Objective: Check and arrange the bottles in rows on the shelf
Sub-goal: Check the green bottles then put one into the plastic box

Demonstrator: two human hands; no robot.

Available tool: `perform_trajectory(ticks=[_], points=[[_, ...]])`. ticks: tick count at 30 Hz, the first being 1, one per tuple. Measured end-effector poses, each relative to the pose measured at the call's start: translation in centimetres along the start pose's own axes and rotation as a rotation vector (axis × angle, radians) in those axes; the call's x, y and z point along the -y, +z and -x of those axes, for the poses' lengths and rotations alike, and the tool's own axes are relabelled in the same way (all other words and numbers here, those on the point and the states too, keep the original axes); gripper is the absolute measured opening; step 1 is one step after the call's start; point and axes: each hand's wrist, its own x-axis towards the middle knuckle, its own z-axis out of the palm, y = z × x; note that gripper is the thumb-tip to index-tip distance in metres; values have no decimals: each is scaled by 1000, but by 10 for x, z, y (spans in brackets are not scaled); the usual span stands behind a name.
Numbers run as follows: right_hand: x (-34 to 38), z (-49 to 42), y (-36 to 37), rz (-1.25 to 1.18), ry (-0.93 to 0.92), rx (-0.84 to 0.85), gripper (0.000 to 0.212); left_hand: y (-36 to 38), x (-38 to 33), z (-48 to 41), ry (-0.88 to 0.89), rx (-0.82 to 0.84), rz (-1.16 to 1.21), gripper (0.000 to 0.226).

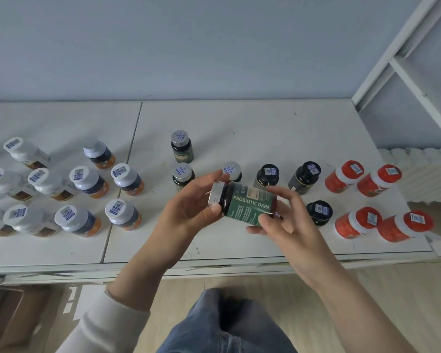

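Fingers (209, 177) of the left hand (189, 210): curled round the silver cap (215, 193) of the okra bottle (248, 203), thumb pressed on the cap's near edge. Fingers (283, 193) of the right hand (293, 225): pinching the bottle's base end, index on top, thumb beneath.

Item held: one dark bottle, green label reading "PROBIOTIC OKRA", lying on its side, cap to the left, lifted above the middle of the shelf (265, 123).

Standing upright on the shelf, most caps bearing barcode stickers (270, 171):
- silver-capped bottles (181, 146), three, dark green, just behind the hands; one at the back, two in a nearer row, one of these partly hidden by the left fingers.
- black-capped bottles (304, 177), three, right of those; two in the back row, one nearer, beside the right hand.
- red bottles (344, 175), four, far right, two rows of two.
- blue-and-orange bottles (88, 182), five, white caps, left of centre.
- white bottles (49, 183), brown labels, far left, in loose rows; count unclear at the left edge.

Surroundings: grey wall (189, 47) behind; white frame (405, 54) rising at right; ribbed white object (423, 174) off the shelf's right end; pale sleeve (107, 324) on the left arm; jeans (227, 324) and wooden floor (392, 289) below.
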Motion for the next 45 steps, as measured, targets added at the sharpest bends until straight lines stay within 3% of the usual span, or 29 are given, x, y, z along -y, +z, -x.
perform_trajectory(ticks=[8,13,15,17,19,21,27,34,37,40,43,45], points=[[-4,-1,7,285,-247,-49,55,4,3,-8,-166,-94,160,41],[-2,-7,2,601,-339,-32,59,1,3,-17,-289,-88,216,33],[4,-8,-6,888,-344,2,63,-3,1,-21,-256,-96,93,32],[12,-11,-15,1347,-335,26,62,-7,2,-25,-175,-115,-204,29],[22,-15,-20,1660,-197,65,60,-11,8,-29,-72,-117,-620,33],[30,-20,-20,1779,-14,92,56,-11,19,-34,45,-8,-919,39],[37,-28,-16,1837,21,67,49,-5,51,-39,-5,159,-1247,42],[37,-33,-12,1865,46,59,50,3,55,-40,-6,159,-1354,43],[33,-35,-10,1861,31,79,47,3,55,-37,-12,160,-1412,55],[30,-37,-7,1851,-19,109,46,-5,44,-27,2,32,-1506,65],[28,-37,-2,1814,-102,143,47,-25,34,-10,-97,-210,-1553,58],[27,-37,4,1746,-153,146,48,-39,35,0,-202,-259,-1550,50]])
